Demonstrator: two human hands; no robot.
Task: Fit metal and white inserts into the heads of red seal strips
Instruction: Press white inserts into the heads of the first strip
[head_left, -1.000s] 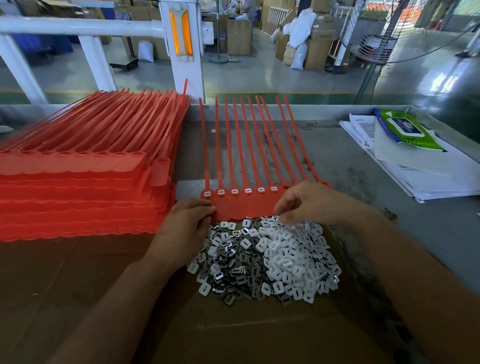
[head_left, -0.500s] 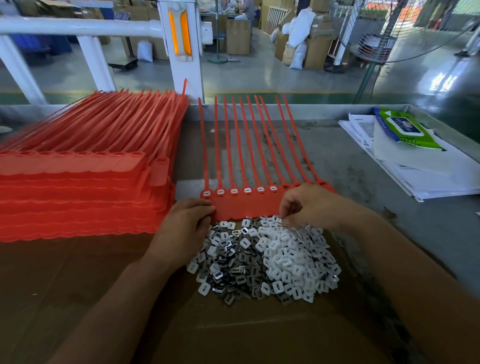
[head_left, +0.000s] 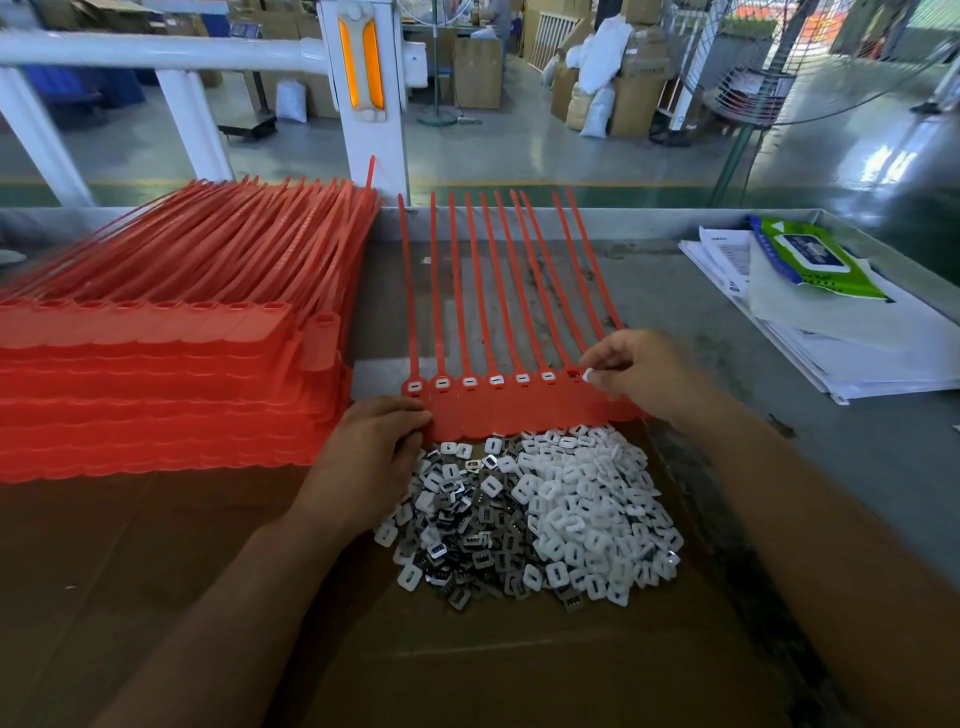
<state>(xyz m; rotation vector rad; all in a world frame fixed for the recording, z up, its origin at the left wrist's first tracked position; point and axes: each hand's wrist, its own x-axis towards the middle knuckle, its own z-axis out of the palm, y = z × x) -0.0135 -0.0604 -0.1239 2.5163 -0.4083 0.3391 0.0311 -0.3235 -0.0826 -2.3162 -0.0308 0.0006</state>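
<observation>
A joined row of red seal strips (head_left: 498, 410) lies in front of me, tails pointing away. Several of its heads hold white inserts; the seventh head (head_left: 571, 373) is an empty socket. My right hand (head_left: 644, 371) pinches a white insert (head_left: 589, 375) just right of that empty head. My left hand (head_left: 371, 452) rests with its fingers on the row's left lower corner. A mixed heap of white inserts (head_left: 587, 499) and metal inserts (head_left: 467, 535) lies on brown cardboard just below the row.
A tall stack of red seal strips (head_left: 156, 374) fills the left side. Papers (head_left: 857, 358) and a green wipes pack (head_left: 810, 260) lie at the right. Brown cardboard (head_left: 467, 665) covers the near table; a white railing post (head_left: 369, 93) stands behind.
My right hand lifted from the heap's top edge up to the row's heads, now with a white insert between its fingertips. The left hand stayed put.
</observation>
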